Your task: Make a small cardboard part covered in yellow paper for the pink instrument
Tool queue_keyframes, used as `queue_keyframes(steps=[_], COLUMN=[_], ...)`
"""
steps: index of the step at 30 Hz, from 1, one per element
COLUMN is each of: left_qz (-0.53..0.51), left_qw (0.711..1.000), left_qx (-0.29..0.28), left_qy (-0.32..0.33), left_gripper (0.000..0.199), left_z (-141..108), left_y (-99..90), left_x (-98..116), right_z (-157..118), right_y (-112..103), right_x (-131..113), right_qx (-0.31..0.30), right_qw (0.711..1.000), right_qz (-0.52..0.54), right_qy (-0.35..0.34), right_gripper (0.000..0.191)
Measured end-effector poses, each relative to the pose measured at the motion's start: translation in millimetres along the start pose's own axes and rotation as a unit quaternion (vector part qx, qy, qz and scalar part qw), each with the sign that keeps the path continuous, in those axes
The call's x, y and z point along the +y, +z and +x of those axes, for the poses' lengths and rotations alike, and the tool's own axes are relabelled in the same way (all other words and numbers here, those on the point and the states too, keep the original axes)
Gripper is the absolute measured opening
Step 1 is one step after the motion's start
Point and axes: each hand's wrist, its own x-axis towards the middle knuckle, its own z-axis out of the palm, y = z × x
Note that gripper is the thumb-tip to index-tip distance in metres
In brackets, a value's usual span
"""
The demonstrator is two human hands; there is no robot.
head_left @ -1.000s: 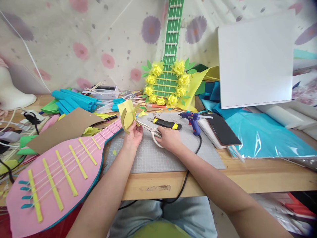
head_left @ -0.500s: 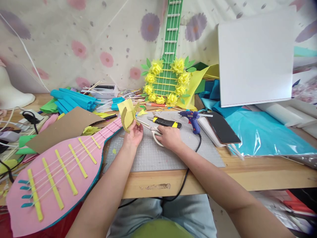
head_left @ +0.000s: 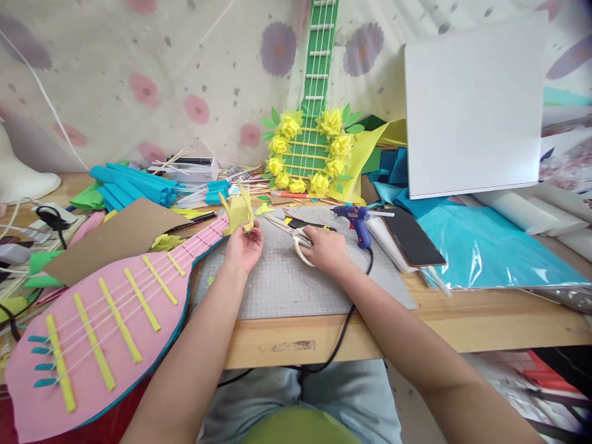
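My left hand (head_left: 245, 248) pinches a folded yellow paper piece with cut edges (head_left: 239, 211) above the grey cutting mat (head_left: 277, 290). In my right hand (head_left: 324, 248) are scissors with white handles (head_left: 304, 245); their blades are parted, point up and left, and are apart from the paper. A black and yellow utility knife (head_left: 319, 226) lies partly hidden behind the scissors and hand. To the left lies a pink paper instrument (head_left: 124, 283) with yellow strips and white strings, its neck reaching close to my left hand.
A blue glue gun (head_left: 357, 223) with a black cord lies at the mat's right, beside a dark phone (head_left: 411, 237). A green paper instrument (head_left: 311, 148) with yellow flowers stands at the back. Brown cardboard (head_left: 115, 237) and blue paper rolls (head_left: 134, 185) lie left; a white board (head_left: 472, 117) stands right.
The scissors have moved right, away from the paper, and their blades have opened wider. The yellow paper has turned in my left hand, so its shape looks different.
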Motion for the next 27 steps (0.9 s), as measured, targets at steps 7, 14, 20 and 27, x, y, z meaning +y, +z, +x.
queue_keyframes(steps=[7,14,20,27], left_qz=[0.255,0.405,0.457,0.563], left_qw=[0.966,0.897,0.866,0.796], left_qx=[-0.037,-0.142,-0.146,-0.036], left_qy=[-0.008,-0.101,-0.141,0.218], left_gripper=[0.014,0.013,0.013,0.022], left_z=[-3,-3,0,-11], left_y=[-4.2,-8.5,-7.9,-8.7], left_x=[-4,-12,-16,-8], right_z=[4,8,11,14], right_y=[11,21,22,20], right_x=[5,-6,-9,-5], right_qx=[-0.003,-0.070,-0.001,0.031], right_qw=[0.975,0.710,0.666,0.669], right_qz=[0.197,0.684,0.725,0.710], right_qy=[0.097,0.150,0.176,0.220], right_gripper=[0.026,0.037,0.044,0.048])
